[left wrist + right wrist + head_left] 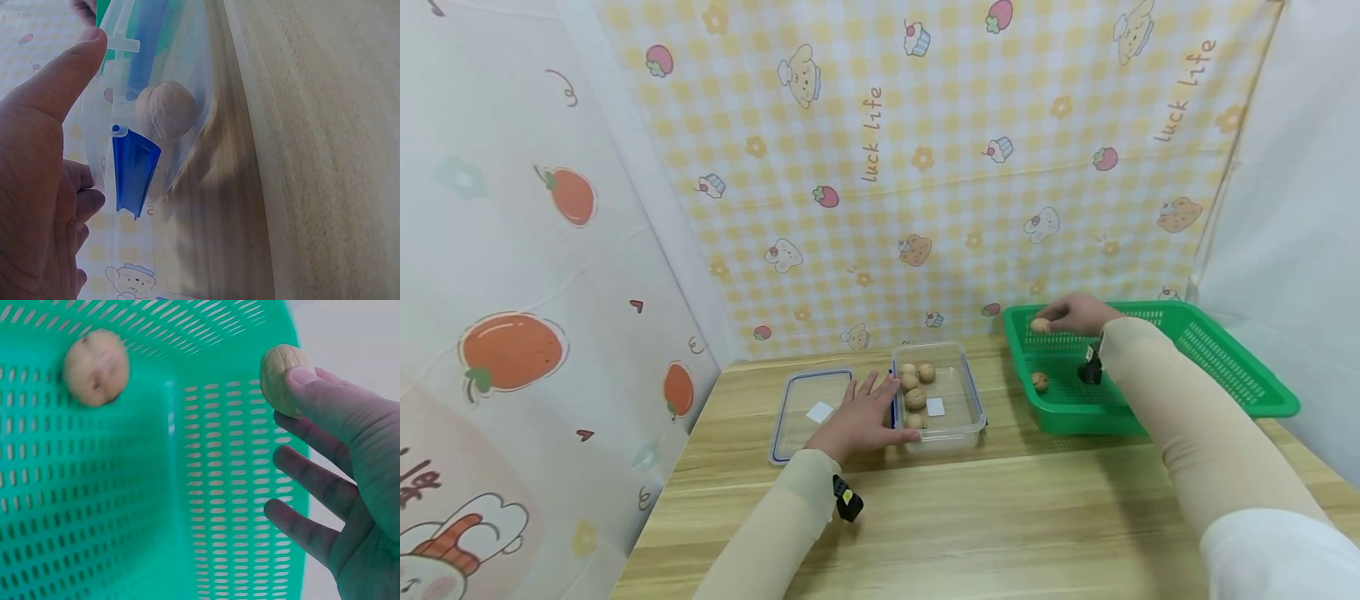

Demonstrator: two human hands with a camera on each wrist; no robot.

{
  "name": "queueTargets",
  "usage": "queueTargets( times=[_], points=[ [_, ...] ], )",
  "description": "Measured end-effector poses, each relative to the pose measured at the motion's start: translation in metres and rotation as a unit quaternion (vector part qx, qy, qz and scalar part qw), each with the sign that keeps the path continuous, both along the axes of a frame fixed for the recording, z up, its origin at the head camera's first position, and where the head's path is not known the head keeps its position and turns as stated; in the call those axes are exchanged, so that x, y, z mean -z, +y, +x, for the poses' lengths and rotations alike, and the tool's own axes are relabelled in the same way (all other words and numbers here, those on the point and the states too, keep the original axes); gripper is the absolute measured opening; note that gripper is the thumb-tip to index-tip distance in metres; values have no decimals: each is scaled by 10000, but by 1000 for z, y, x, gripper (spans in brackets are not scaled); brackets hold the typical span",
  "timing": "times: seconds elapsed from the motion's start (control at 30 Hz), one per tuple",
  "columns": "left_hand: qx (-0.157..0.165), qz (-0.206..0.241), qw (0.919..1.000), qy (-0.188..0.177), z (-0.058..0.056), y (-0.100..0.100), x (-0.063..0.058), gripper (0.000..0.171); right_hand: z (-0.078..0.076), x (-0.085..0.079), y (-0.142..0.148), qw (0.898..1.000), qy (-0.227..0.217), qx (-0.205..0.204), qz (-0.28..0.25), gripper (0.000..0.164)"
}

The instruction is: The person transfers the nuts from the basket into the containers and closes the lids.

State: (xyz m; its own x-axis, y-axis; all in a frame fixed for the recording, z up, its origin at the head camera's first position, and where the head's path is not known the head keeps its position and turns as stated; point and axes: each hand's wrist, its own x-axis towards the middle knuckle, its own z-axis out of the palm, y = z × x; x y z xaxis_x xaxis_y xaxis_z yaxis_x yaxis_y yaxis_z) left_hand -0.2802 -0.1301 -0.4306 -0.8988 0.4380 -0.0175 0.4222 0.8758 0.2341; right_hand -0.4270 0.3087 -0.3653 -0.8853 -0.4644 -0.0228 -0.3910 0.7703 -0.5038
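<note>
My right hand (1078, 315) pinches a walnut (284, 380) between thumb and fingers, above the left part of the green basket (1022, 354). Another walnut (97, 367) lies in that basket, near its left wall. At the middle of the table is a clear plastic box (961, 435) with several walnuts (915, 398) along its left side and a white square inside. My left hand (861, 418) rests against the box's left edge, fingers spread and thumb along the near rim. A blue clip (134, 172) hangs from the box beside this hand.
A clear lid (797, 417) with a blue seal lies flat to the left of the box, partly behind my left hand. The wooden table (970, 525) ends against a yellow checked cloth (880, 275) at the back. White cloth hangs on both sides.
</note>
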Motion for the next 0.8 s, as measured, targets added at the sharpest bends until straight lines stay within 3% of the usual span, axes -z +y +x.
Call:
queueTargets(
  times=[0.17,0.33,0.8],
  points=[
    [-14,-52,10000,-12,1,-1,0,110,8,-24,-20,9996,227,135,-113,45],
    [-31,-60,10000,-13,1,-1,0,109,7,-34,-41,9991,322,204,-189,45],
    [20,-125,9999,7,0,0,0,110,8,-30,-108,9986,214,154,-458,42]
  ],
)
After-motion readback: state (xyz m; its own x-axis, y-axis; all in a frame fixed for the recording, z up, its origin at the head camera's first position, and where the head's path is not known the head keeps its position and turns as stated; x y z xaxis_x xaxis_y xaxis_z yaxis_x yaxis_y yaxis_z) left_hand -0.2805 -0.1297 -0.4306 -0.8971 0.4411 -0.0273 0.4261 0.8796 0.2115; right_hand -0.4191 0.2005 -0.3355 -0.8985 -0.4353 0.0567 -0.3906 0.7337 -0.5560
